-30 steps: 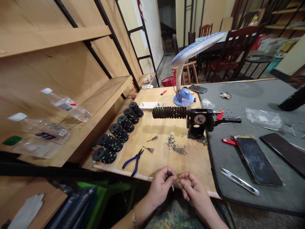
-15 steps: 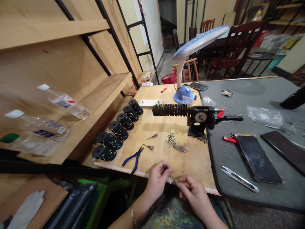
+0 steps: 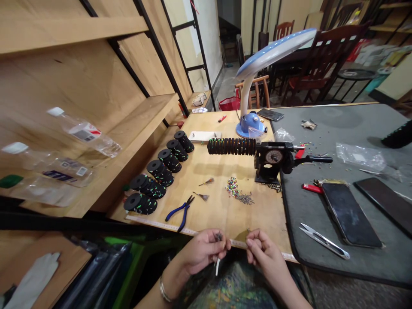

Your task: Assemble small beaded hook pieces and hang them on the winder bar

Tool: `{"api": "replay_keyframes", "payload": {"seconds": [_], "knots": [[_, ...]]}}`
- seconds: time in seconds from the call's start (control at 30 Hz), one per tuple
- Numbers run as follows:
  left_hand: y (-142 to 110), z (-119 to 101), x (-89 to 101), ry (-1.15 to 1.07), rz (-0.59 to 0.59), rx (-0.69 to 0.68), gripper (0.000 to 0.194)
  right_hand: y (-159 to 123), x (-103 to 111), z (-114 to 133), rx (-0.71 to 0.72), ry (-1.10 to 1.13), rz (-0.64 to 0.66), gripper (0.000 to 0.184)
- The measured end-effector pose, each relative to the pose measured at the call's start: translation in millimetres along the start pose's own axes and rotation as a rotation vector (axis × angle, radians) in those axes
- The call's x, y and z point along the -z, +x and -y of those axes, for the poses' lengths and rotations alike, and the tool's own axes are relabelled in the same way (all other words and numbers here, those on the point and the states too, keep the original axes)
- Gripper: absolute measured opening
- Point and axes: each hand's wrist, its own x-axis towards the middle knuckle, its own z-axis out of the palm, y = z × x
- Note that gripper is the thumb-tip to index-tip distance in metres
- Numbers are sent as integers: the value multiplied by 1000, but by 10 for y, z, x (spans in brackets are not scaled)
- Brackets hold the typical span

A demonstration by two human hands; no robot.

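White thin stem (image 3: 217, 267) is looking light and fragile, left hand (image 3: 202, 251) is pinching its dark top, right hand (image 3: 264, 253) is curling, grip unclear.

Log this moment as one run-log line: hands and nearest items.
left hand: pinches small white-stemmed piece | right hand: fingers curled, any held item unclear | near: measuring tape, blue-handled pliers

Too small or cut off, from where I stood

The thing (image 3: 219, 237) pinched in the left hand (image 3: 202, 251) was too small to make out, the right hand's fingers (image 3: 254, 245) curled out of sight, and a black ribbed object (image 3: 397, 135) ran off the frame's right edge.
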Motion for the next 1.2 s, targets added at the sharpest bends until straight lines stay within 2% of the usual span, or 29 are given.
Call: {"api": "replay_keyframes", "payload": {"seconds": [0.23, 0.37, 0.47, 0.63, 0.7, 0.83, 0.93, 1.1, 1.2], "knots": [[13, -28, -119, -23, -3, 93, 31, -71, 47, 0, 212, -189, 17, 36], [63, -43, -215, 18, -37, 66, 34, -94, 68, 12, 220, -203, 20, 36], [71, -37, -238, 25, -70, 12, 31, -72, 98, -16, 157, -149, -18, 47], [45, -18, -186, 37, -88, -42, 28, 53, 145, -149, 32, 18, 76, 79], [29, -31, -154, 32, -79, -58, 27, 103, 147, -195, 11, 62, 81, 87], [-10, -107, -112, 6, -38, -69, 27, 167, 148, -250, 10, 106, 85, 92], [-33, -162, -115, 38, -58, -86, 29, 195, 158, -286, 0, 123, 123, 96], [-45, -163, -210, 175, -141, -120, 30, 224, 183, -365, 44, 85, 151, 100], [-38, -167, -294, 276, -125, -176, 32, 230, 191, -396, 59, 25, 157, 102]]}}
